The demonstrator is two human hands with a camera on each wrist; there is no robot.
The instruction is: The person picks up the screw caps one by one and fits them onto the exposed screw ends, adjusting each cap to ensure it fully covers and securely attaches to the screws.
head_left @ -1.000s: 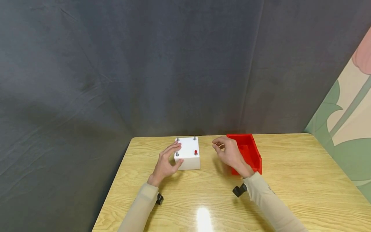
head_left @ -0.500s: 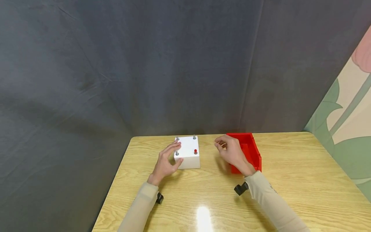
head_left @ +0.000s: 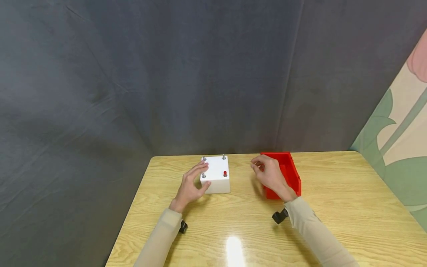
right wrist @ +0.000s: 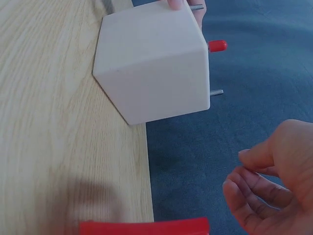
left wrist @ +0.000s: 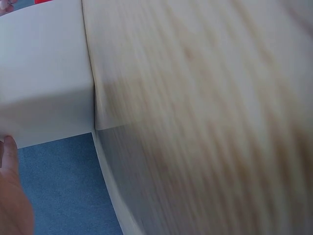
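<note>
A white box (head_left: pixel 217 186) stands on the table with upright metal posts (head_left: pixel 224 157) at the corners of its top. The front right post wears a red cap (head_left: pixel 225 173), which the right wrist view shows sticking out sideways. My left hand (head_left: pixel 188 190) holds the box at its left side, thumb on the front face and fingers over the top edge. To the right of the box, my right hand (head_left: pixel 271 175) hovers before the red bin (head_left: pixel 293 177), fingers loosely bent. Nothing shows between its thumb and fingers in the right wrist view.
The wooden table (head_left: pixel 213 222) ends at the back against a dark curtain (head_left: pixel 213 92). A wall with a painted flower (head_left: pixel 393 141) rises at the right. Small black cameras (head_left: pixel 279 216) are worn at the wrists.
My right hand has drifted right, away from the white box and toward the red bin. The left hand and the box have kept their place.
</note>
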